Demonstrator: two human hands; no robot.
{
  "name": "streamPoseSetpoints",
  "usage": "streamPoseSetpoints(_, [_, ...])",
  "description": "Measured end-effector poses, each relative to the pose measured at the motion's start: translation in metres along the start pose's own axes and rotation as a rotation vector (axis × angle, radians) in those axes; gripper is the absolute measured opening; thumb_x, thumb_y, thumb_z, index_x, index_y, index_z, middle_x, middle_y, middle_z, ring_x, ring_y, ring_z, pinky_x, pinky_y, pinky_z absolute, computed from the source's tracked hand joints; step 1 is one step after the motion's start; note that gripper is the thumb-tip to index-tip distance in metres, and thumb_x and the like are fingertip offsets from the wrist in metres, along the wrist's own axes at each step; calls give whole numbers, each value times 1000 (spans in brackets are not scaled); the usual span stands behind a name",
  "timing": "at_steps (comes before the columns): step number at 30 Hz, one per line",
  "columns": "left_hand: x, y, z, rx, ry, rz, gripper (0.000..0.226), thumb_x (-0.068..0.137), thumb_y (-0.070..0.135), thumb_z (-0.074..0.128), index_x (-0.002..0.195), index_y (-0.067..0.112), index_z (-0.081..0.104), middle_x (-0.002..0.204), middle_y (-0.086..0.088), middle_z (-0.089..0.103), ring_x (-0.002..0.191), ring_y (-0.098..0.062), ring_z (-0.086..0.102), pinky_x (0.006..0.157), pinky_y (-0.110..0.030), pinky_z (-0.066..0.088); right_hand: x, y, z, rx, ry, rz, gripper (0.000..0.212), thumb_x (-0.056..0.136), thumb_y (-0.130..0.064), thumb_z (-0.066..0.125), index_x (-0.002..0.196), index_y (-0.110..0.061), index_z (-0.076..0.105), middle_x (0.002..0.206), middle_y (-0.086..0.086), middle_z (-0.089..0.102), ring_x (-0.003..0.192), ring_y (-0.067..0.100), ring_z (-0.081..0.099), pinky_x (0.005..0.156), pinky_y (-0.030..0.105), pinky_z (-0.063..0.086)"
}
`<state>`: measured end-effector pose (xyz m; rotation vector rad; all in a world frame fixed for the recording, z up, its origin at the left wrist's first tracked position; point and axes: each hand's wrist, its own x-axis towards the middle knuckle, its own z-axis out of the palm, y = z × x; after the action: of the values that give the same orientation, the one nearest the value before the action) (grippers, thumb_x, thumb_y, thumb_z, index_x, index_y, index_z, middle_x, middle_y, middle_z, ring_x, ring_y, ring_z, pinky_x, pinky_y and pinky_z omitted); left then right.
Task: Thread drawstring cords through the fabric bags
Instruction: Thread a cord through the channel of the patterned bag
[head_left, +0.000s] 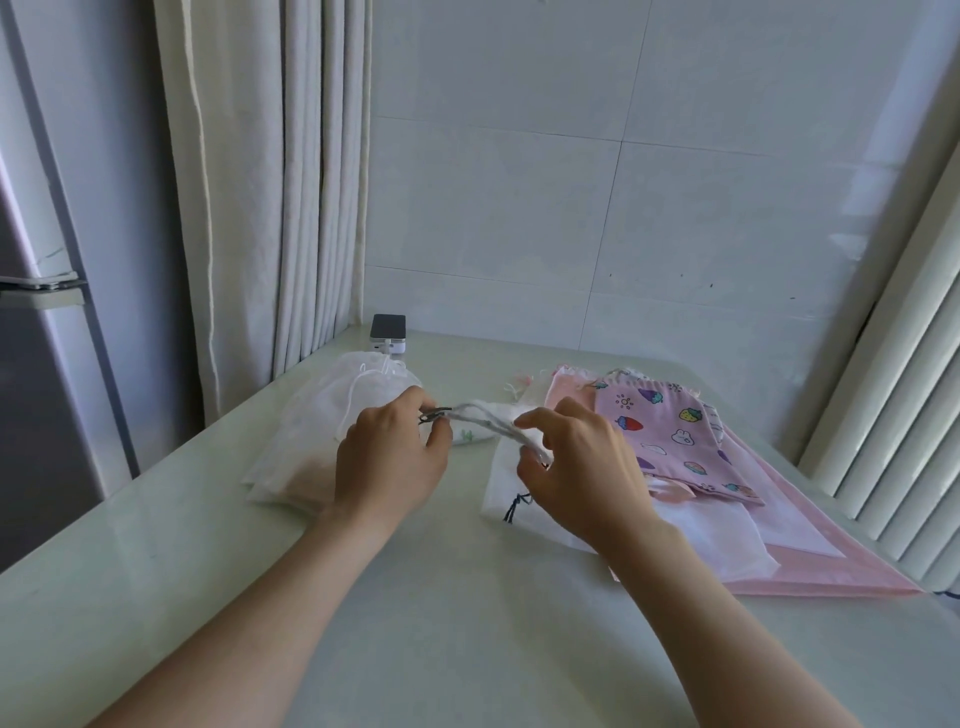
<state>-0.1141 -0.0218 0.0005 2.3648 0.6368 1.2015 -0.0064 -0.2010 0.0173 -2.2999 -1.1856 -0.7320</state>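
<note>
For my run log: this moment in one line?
left grip: pinches cord end | right grip: holds bag hem | bag: bunched between grips

Single head-worn wide-angle view, forward and down, close over the table (467, 634).

Two hands (387, 462) (582, 467), two bag piles (311, 415) (779, 545), one printed bag (670, 431), one small box (387, 330)

Pale green-white glossy table top (415, 623).
Far left corner: small white box-shaped device with dark top (388, 332).
Left side: heap of sheer white fabric bags (306, 441), white cords on top.
Centre: flat white fabric bag (501, 493), dark knotted cord end on it.
Right side: large flat pink fabric bag (831, 571) near the table's right edge, smaller bags stacked on it.
</note>
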Motion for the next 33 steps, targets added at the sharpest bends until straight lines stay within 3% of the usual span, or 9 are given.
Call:
streamPoseSetpoints(4, [-2,6,-3,30,-26,-80,31,85,39,68,68,20,49,60,6,54,69,-30,54,60,-34,45,2,9,8,86,2,97,25,93,-15,65,117,-21,67,102,5,56,78,30,62,65,43,52])
streamPoseSetpoints(9, [-1,9,-8,-138,-114,-166,30,76,45,55,63,18,53,55,5,54,66,-20,56,57,-30,36,5,14,10,361,88,342,16,99,-17,61,112,-22,52,108,3,56,90,26,60,73,34,34])
streamPoseSetpoints(12, [4,10,-10,-283,-159,-265,43,82,43,47,58,8,57,48,-1,47,60,-22,47,58,-32,34,6,15,7,450,46,420,27,92,-6,61,106,-29,57,103,-4,64,93,29,67,78,36,49])
streamPoseSetpoints(14, [7,9,-9,-357,-184,-333,46,87,41,48,61,3,55,46,3,41,60,-21,42,60,-33,32,7,14,4,435,39,448,30,91,-2,58,104,-29,61,99,-5,66,94,28,65,82,35,47])
streamPoseSetpoints(17, [8,6,-6,-389,-150,-323,41,99,31,51,66,13,35,57,6,35,62,-20,35,59,-36,29,7,18,5,399,59,471,32,91,0,52,106,-25,64,100,-1,67,98,28,62,78,31,38])
streamPoseSetpoints(22, [13,-2,2,-533,-116,-444,40,105,39,45,72,18,38,64,4,43,62,-22,38,63,-36,35,6,19,-2,275,-92,441,33,92,2,60,122,-9,67,107,13,73,112,32,57,77,29,30])
streamPoseSetpoints(27, [16,2,1,-727,-93,-553,38,109,33,41,76,20,31,58,7,32,51,-16,24,47,-25,24,7,16,-6,254,-79,482,37,92,4,46,122,-14,58,95,6,66,101,36,56,73,37,32])
streamPoseSetpoints(30, [17,3,-2,-767,-72,-593,39,110,31,42,75,19,32,58,7,33,45,-13,24,43,-23,25,13,12,-17,591,125,683,18,103,-19,42,110,-19,59,98,1,65,96,28,58,76,38,41])
streamPoseSetpoints(33, [18,4,-4,-822,-14,-630,36,109,27,40,76,18,33,62,2,35,45,-14,26,43,-26,28,17,15,-25,1003,313,900,19,103,-15,42,103,-17,61,89,2,59,75,18,51,63,31,39])
